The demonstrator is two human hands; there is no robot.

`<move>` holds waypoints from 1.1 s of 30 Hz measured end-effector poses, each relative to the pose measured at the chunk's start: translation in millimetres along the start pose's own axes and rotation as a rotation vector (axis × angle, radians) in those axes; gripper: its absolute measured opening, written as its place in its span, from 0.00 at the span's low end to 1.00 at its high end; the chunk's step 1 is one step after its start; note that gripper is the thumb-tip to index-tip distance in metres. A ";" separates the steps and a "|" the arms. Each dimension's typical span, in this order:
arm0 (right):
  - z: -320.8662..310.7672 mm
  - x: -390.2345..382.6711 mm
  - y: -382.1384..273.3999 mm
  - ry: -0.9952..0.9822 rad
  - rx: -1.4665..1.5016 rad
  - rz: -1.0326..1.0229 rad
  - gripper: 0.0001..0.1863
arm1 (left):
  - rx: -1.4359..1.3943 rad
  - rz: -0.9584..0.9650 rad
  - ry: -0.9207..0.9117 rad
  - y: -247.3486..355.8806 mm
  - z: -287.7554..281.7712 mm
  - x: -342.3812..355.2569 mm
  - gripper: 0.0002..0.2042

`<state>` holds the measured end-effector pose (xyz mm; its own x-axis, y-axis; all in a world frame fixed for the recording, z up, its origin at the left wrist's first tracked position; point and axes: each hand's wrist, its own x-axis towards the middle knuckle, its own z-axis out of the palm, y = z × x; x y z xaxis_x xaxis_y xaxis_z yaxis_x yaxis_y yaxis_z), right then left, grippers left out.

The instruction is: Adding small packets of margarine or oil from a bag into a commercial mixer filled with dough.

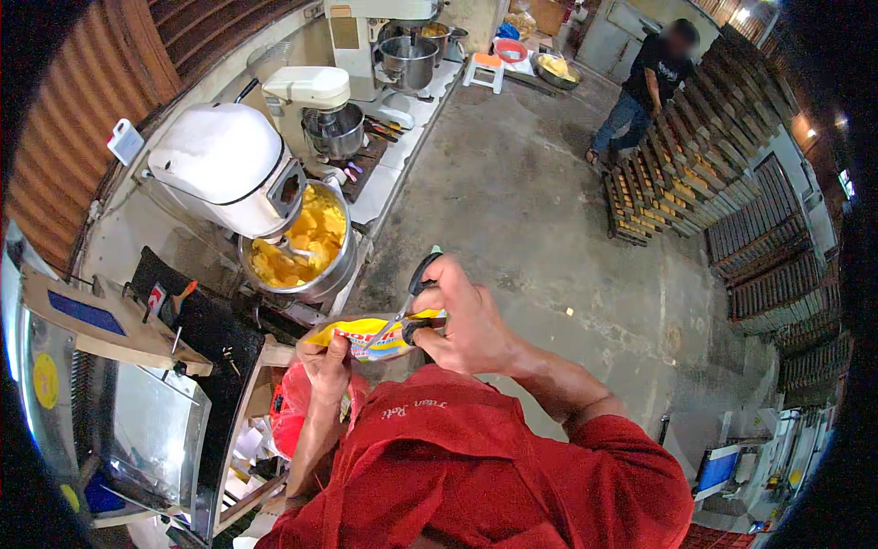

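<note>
My left hand grips a yellow, white and red printed packet by its left end, thumb on top. Black-handled scissors are in my right hand, its fingers through the handle loops. The metal blades reach down and left across the packet, close to my left thumb. Whether the packet is cut cannot be made out. Just beyond, to the left, stands a large white mixer. Its steel bowl holds a yellow mass around the mixing tool.
Smaller mixers line the left wall. A dark-topped bench with a slicer-like machine is at my left, a red plastic bag beneath. Stacked trays stand at right, where another person is standing. A stool sits farther back.
</note>
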<state>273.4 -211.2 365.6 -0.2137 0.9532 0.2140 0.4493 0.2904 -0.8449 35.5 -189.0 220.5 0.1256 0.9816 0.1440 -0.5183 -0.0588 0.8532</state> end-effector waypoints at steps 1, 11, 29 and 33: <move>1.0 0.2 0.1 0.013 0.033 -0.003 0.31 | -0.015 0.015 -0.068 -1.2 -3.5 4.2 0.12; -12.2 -2.8 10.0 0.063 0.015 0.078 0.29 | -0.186 -0.052 -0.051 -39.9 3.4 11.0 0.12; -73.4 -33.4 61.9 0.318 -0.221 0.025 0.23 | -0.012 0.114 0.114 7.7 21.6 67.6 0.17; -79.7 -44.9 65.0 0.221 -0.164 0.197 0.22 | -0.049 0.087 0.083 12.4 23.2 74.5 0.16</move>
<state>381.3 -228.3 340.1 0.0762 0.9823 0.1709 0.6003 0.0916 -0.7945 58.0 -120.9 253.4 0.0089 0.9850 0.1724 -0.5650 -0.1372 0.8136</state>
